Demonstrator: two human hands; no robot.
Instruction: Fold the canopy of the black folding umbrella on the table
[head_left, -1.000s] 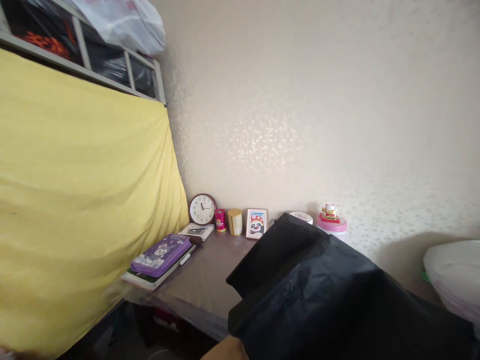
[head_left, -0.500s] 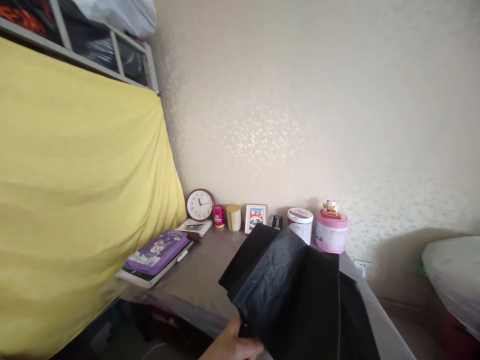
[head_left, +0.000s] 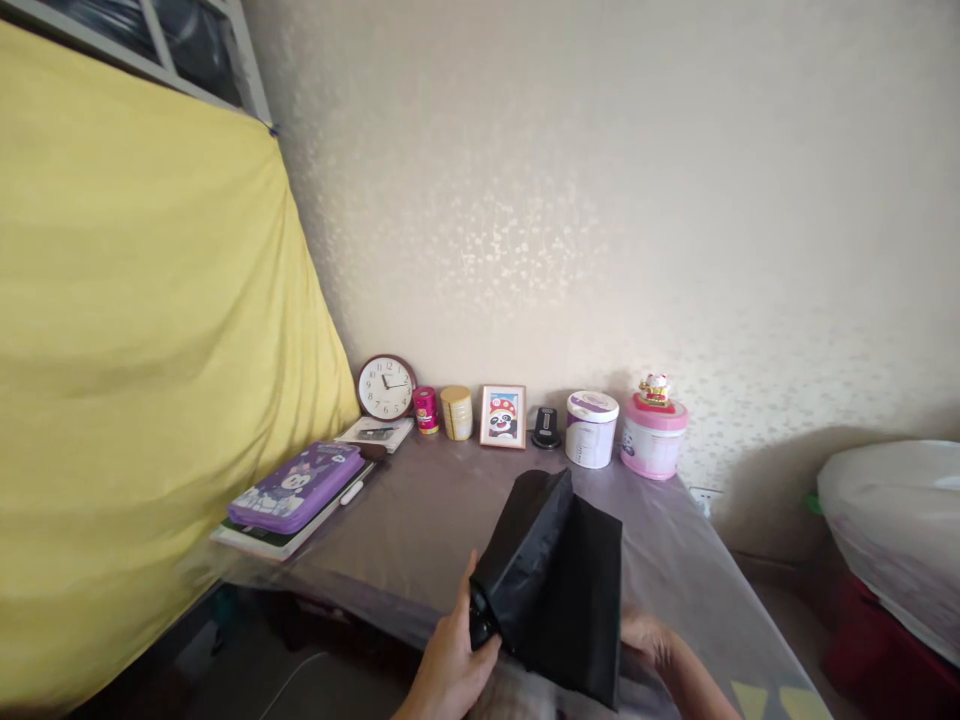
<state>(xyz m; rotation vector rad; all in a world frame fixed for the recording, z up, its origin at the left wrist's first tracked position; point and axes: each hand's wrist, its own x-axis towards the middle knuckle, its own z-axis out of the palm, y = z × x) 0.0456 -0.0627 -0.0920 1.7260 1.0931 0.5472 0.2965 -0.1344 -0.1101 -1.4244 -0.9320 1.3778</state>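
Note:
A black folding umbrella point(head_left: 574, 590), its cloth loose and hanging in folded panels, is held over the front of the table. My left hand point(head_left: 454, 650) is closed around its dark, rounded handle end point(head_left: 481, 617) at the left side. At the cloth's right edge is my right hand point(head_left: 646, 637), slightly blurred. Its fingers are partly hidden by the cloth, so whether they grip it is unclear.
Along the wall stand a clock point(head_left: 386, 387), a pink can point(head_left: 425, 410), a yellow-lidded tub point(head_left: 457, 413), a panda picture frame point(head_left: 502, 417), a white tub point(head_left: 592, 430) and a pink-lidded tub point(head_left: 654, 440). A purple case point(head_left: 296, 487) lies left, beside a yellow curtain point(head_left: 150, 350).
The umbrella's cloth has drawn in to a narrower bundle and moved lower. My right hand has come into view at its right edge. The view has shifted slightly.

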